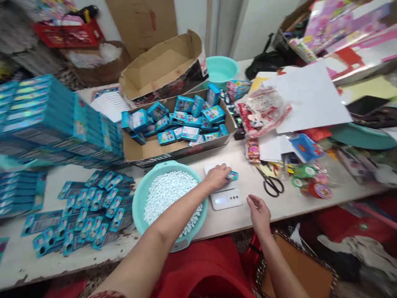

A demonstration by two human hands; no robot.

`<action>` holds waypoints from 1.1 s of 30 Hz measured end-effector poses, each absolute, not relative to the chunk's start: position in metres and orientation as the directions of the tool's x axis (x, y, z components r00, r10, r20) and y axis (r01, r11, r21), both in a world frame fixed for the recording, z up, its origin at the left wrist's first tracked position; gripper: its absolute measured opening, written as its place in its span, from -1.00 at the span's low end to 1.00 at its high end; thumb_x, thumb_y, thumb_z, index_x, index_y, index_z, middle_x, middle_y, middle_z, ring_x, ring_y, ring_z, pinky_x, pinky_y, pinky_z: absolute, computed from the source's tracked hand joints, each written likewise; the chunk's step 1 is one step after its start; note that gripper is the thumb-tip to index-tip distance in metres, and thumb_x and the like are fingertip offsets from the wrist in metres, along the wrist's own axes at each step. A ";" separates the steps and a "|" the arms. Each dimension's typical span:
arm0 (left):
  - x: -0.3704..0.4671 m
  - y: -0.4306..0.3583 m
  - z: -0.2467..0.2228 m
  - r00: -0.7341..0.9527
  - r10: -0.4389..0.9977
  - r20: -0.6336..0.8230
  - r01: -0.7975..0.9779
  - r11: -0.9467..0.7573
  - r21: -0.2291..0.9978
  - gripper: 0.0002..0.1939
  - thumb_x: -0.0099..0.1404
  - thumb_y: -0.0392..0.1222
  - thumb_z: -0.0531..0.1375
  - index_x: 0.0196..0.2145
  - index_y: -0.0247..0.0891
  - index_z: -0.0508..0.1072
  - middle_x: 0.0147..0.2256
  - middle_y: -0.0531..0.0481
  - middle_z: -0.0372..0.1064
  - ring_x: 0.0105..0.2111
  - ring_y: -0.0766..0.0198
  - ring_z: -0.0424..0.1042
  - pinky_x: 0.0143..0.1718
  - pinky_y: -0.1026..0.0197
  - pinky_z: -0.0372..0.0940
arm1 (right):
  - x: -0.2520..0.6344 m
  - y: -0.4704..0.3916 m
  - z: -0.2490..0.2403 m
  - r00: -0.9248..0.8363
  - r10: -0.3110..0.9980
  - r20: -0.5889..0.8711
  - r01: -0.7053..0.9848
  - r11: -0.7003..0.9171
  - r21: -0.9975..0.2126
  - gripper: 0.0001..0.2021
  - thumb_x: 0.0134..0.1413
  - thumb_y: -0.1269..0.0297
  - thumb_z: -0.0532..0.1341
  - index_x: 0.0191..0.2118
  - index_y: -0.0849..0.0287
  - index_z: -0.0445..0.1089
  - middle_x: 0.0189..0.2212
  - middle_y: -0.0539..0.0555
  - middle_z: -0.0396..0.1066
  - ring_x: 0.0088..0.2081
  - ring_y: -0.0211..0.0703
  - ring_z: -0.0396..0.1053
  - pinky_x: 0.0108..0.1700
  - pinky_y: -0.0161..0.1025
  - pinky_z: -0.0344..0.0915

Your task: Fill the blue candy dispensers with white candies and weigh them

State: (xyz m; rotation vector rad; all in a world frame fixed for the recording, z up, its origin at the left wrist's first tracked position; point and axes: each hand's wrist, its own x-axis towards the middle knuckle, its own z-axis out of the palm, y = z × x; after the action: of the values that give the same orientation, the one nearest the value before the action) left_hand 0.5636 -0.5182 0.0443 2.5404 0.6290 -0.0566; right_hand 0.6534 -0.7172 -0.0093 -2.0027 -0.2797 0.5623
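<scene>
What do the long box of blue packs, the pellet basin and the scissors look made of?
Long box: cardboard, matt brown inside, printed outside. Pellet basin: probably plastic, smooth turquoise with a moulded handle. Scissors: black handles, likely plastic; blades unclear.

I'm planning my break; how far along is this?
Likely done: closed-looking blue boxes heaped in the carton. Under way: left hand on a small box at the scale; right hand empty. Apparently remaining: loose blue packs beside the bowl and the white pieces inside.
</scene>
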 end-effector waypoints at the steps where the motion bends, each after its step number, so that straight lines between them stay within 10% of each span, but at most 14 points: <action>1: 0.563 -0.519 0.047 0.879 0.449 -0.164 0.470 -0.749 0.467 -0.69 0.19 -0.13 0.17 -0.10 -0.24 0.36 -0.09 -0.12 0.32 -0.09 0.11 0.34 -0.11 0.11 0.28 | 0.651 -0.714 -0.006 0.858 0.435 -0.273 -0.035 -0.481 -0.876 -0.54 -0.24 -0.06 0.25 -0.29 0.24 0.40 -0.26 0.23 0.48 -0.19 0.01 0.40 -0.11 -0.04 0.30; 9: 0.353 -0.537 0.135 0.271 0.911 0.309 0.693 -0.408 0.594 -0.63 0.20 -0.08 0.18 -0.06 -0.22 0.29 -0.19 -0.06 0.35 -0.16 0.22 0.37 -0.15 0.19 0.29 | 0.610 -0.653 0.033 0.754 0.637 -0.161 0.147 -0.403 -0.903 -0.56 -0.14 -0.04 0.24 -0.22 0.23 0.41 -0.25 0.20 0.47 -0.20 0.00 0.40 -0.10 -0.04 0.32; 13: 0.225 -0.591 0.132 -0.072 0.991 0.112 0.886 0.012 0.464 -0.62 0.15 -0.04 0.20 -0.10 -0.24 0.34 -0.23 -0.03 0.37 -0.22 0.20 0.39 -0.21 0.17 0.30 | 0.550 -0.592 0.066 0.482 0.875 -0.041 0.221 -0.167 -0.961 -0.67 -0.01 0.05 0.23 -0.19 0.17 0.40 -0.21 0.14 0.44 -0.20 -0.08 0.41 -0.06 -0.05 0.33; 18: 0.183 -0.639 0.041 -0.221 0.975 -0.010 0.925 0.213 0.314 -0.71 0.16 -0.14 0.18 -0.15 -0.23 0.36 -0.25 -0.04 0.34 -0.22 0.18 0.39 -0.24 0.17 0.32 | 0.449 -0.517 0.076 -0.058 0.990 0.125 0.221 0.135 -0.966 -0.72 0.04 0.17 0.22 -0.11 0.11 0.37 -0.16 0.10 0.38 -0.18 -0.12 0.40 -0.07 -0.08 0.38; 22: 0.193 -0.638 -0.021 -0.284 0.933 0.221 0.922 0.203 0.330 -0.71 0.21 -0.16 0.15 -0.11 -0.27 0.34 -0.24 -0.12 0.28 -0.17 0.13 0.37 -0.19 0.10 0.33 | 0.374 -0.471 0.042 -0.344 0.939 0.023 0.235 0.110 -0.966 -0.47 -0.04 0.31 0.24 0.12 0.09 0.20 0.04 0.17 0.21 -0.01 -0.06 0.32 0.00 -0.07 0.35; 26: 0.202 -0.641 -0.045 -0.485 0.778 0.401 0.843 0.293 0.451 -0.41 0.18 -0.07 0.19 0.12 -0.32 0.16 -0.01 -0.31 0.18 0.08 -0.03 0.21 0.01 -0.08 0.23 | 0.332 -0.424 0.004 -0.448 0.868 -0.216 0.445 0.007 -0.895 0.02 -0.39 0.44 0.39 0.28 0.16 -0.08 0.20 0.29 0.00 0.20 0.17 0.08 0.16 0.03 0.16; 33: 0.230 -0.650 -0.073 -0.821 0.528 0.219 0.503 0.486 0.715 0.05 0.05 0.03 0.28 0.30 -0.30 -0.24 0.28 -0.41 -0.28 0.28 -0.11 -0.20 0.21 -0.15 -0.04 | 0.308 -0.348 -0.030 -0.591 0.752 -0.292 0.504 0.062 -0.861 0.30 -0.78 0.56 0.44 0.29 0.17 -0.11 0.24 0.33 -0.03 0.22 0.34 0.00 0.19 0.14 0.02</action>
State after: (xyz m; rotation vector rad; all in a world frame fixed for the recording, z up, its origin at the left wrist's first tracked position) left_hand 0.2303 -0.6501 -0.0731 0.9306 2.6819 1.2741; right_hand 0.3079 -0.3476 -0.0303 -1.2782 -2.1046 1.5447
